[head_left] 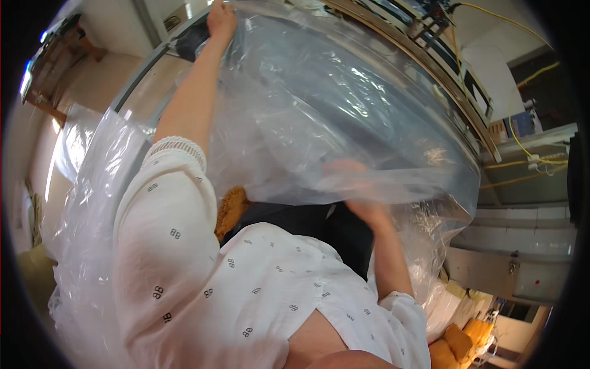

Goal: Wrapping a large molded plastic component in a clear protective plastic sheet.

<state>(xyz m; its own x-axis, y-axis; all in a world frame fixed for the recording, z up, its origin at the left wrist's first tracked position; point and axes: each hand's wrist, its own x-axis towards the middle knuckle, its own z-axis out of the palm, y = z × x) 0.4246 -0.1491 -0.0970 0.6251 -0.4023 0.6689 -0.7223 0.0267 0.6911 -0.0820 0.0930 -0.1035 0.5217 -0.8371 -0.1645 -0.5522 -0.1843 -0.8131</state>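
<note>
A wide sheet of clear plastic film (276,117) spreads over a grey-blue work surface (424,132), wrinkled and shiny in many places. My left arm reaches far forward, and my left hand (221,23) is closed on the film near the far left corner. Close to my body, my right hand (359,184) is at the near edge of the film. A layer of the film lies over its fingers and blurs them, so their grip is hidden.
More clear film (92,203) hangs in folds on my left. A long wooden-edged bar (430,67) crosses the far side, with a yellow cable (498,15) above it. A wooden bench (49,92) stands at the far left; yellow cushions (461,341) lie at lower right.
</note>
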